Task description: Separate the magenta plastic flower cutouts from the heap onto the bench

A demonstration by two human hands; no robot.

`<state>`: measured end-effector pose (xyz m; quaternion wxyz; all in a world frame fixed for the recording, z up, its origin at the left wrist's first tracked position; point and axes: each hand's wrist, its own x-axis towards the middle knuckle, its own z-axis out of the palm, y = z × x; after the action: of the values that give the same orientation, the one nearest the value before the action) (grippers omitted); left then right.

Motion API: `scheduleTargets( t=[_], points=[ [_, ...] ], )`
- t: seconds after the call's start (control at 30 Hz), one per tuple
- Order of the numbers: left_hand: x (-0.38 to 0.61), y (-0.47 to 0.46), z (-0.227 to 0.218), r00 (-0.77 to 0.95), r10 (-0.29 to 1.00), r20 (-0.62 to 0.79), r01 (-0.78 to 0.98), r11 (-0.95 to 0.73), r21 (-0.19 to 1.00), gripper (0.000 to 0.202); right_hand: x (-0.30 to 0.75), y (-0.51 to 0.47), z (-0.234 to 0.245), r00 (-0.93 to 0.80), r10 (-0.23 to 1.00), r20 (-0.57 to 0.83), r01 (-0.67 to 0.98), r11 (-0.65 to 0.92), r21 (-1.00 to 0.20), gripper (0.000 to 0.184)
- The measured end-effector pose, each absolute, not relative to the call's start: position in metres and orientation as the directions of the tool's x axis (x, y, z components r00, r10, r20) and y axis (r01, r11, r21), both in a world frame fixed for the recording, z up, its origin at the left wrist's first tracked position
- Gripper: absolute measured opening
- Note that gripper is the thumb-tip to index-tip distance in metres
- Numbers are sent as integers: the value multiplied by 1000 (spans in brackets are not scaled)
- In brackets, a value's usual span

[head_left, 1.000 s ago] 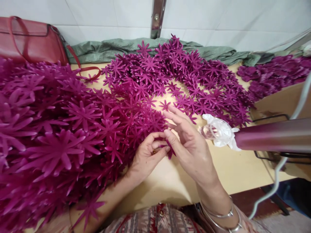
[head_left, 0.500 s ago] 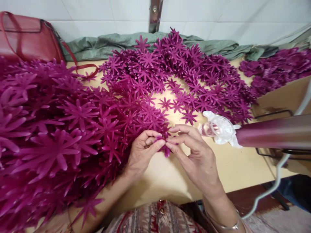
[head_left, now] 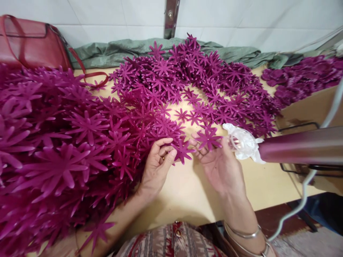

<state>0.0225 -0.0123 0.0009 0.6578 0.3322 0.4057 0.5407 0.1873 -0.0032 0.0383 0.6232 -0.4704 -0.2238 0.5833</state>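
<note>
Watching the head view. The left hand point(head_left: 158, 162) is pinching one magenta petal cutout point(head_left: 183, 150) between thumb and forefinger, gripping it by a single petal near the edge. The right hand point(head_left: 219, 166) is lying palm up, fingers loosely spread, with a second cutout point(head_left: 208, 138) resting across the fingertips; I am seeing no real pinch there, more a cradle. The two pieces are sitting just beside each other above the tan tabletop point(head_left: 187, 192), apart, not stacked.

Handling judgement: these pieces are looking thin, flat and very light, likely fabric or foam sheet. The petals are holding their shape without drooping, so I am reading them as slightly stiff but bendable. Not fragile, though narrow petals could crease or tear if pulled. Best hold, I am thinking, is close to the centre hub or at a petal root, not the tip.

Surroundings: a big heap of cutouts point(head_left: 53, 150) is crowding the left side and touching the left wrist; a flatter spread of cutouts point(head_left: 187, 75) is arcing across the far table. A clear nozzle wrapped in plastic point(head_left: 241, 142) on a dark red tube point(head_left: 300, 146) is pointing in from the right, just beside the right fingertips. A red handbag point(head_left: 32, 43) and green cloth point(head_left: 128, 48) are sitting against the wall.
</note>
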Motion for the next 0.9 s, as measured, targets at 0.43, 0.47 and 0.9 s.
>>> scheduleTargets(
  t=[0.43, 0.47, 0.9],
  points=[
    [20, -14, -2, 103, 980, -171, -383, 197, 902, 24, 193, -7, 30, 383, 923, -15, -85, 19, -996, 15],
    [20, -15, -2, 102, 980, -172, -380, 198, 904, 24, 194, -8, 30, 388, 922, 4, -59, 29, -998, 15],
    [18, -11, 0, 94, 994, -57, -268, 80, 960, 13, 166, -14, 45, 110, 991, -75, 34, -79, -996, 36]
  ],
)
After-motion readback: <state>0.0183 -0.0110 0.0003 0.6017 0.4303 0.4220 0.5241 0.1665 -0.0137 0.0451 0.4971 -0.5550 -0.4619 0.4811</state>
